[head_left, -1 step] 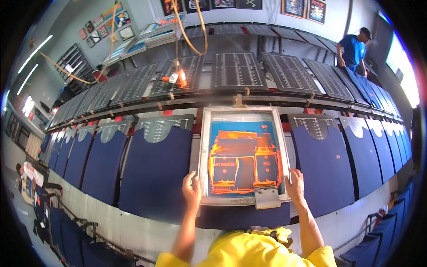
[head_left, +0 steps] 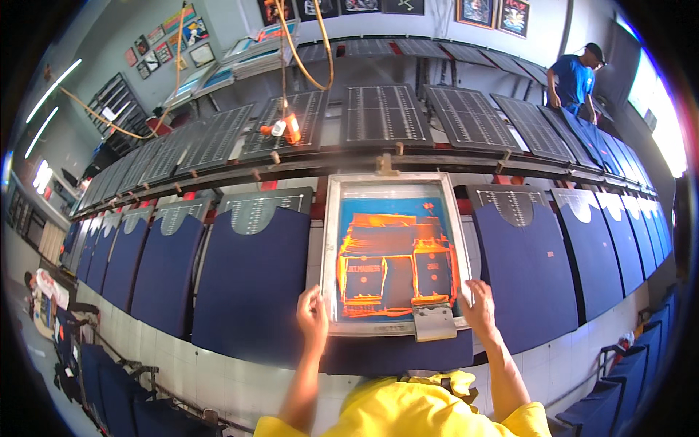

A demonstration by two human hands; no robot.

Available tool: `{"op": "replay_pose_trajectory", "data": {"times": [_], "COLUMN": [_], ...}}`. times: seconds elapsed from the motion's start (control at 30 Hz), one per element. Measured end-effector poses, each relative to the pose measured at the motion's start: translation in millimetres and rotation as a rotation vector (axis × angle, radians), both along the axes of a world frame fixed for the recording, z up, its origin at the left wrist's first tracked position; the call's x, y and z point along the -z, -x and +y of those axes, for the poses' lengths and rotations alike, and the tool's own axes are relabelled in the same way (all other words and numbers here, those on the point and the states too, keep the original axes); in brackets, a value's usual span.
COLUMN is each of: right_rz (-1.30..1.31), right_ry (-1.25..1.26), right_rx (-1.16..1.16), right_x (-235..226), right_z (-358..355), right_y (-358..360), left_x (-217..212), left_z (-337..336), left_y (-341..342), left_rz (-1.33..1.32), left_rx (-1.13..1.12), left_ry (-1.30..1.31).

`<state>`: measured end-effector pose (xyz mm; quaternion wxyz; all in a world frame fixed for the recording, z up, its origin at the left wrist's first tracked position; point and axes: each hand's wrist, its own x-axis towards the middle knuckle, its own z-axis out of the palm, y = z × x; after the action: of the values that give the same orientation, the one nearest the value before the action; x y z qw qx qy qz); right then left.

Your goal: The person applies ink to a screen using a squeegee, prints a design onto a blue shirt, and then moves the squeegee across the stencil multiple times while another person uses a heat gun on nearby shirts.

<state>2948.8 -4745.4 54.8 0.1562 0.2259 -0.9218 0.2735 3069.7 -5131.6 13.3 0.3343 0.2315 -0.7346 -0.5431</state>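
Note:
A silk-screen printing frame point(head_left: 330, 251) lies over a pallet in front of me, its mesh blue with smeared orange ink. A squeegee point(head_left: 435, 323) with a grey top rests at its lower right corner, with neither hand on it. My left hand point(head_left: 313, 319) is at the frame's lower left edge, fingers curled in against the rim. My right hand point(head_left: 480, 309) is at the lower right edge, its thumb by the rim and its fingers bent along the outside. Below the frame, part of a navy shirt point(head_left: 400, 355) shows.
Navy shirts point(head_left: 251, 284) point(head_left: 528, 269) lie on pallets to both sides. Bare dark pallets point(head_left: 386, 115) line the row behind the rail. An orange-and-white device point(head_left: 291, 130) hangs from a yellow cord. A person in blue point(head_left: 575, 81) handles dark cloth at the far right.
The view has shifted slightly. My right hand's thumb sits a little further in over the frame's rim, and my left fingers are more curled. The frame and squeegee keep their places.

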Motion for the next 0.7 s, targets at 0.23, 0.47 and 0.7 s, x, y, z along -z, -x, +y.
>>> {"op": "replay_pose_trajectory", "data": {"times": [0.23, 0.47, 0.7], "right_rz": [-0.239, -0.316, -0.251], "right_ry": [-0.547, -0.397, -0.201], "right_rx": [-0.458, -0.356, -0.333], "right_x": [-55, -68, -31], "right_z": [-19, -39, -30], "right_y": [-46, -10, 70], "left_x": [-6, 14, 7], "left_z": [99, 154, 179], "left_y": [-57, -31, -39], "left_rz": [-0.511, -0.522, -0.512], "left_rx": [0.809, 0.891, 0.604], "left_ry": [-0.909, -1.397, -1.143]}}
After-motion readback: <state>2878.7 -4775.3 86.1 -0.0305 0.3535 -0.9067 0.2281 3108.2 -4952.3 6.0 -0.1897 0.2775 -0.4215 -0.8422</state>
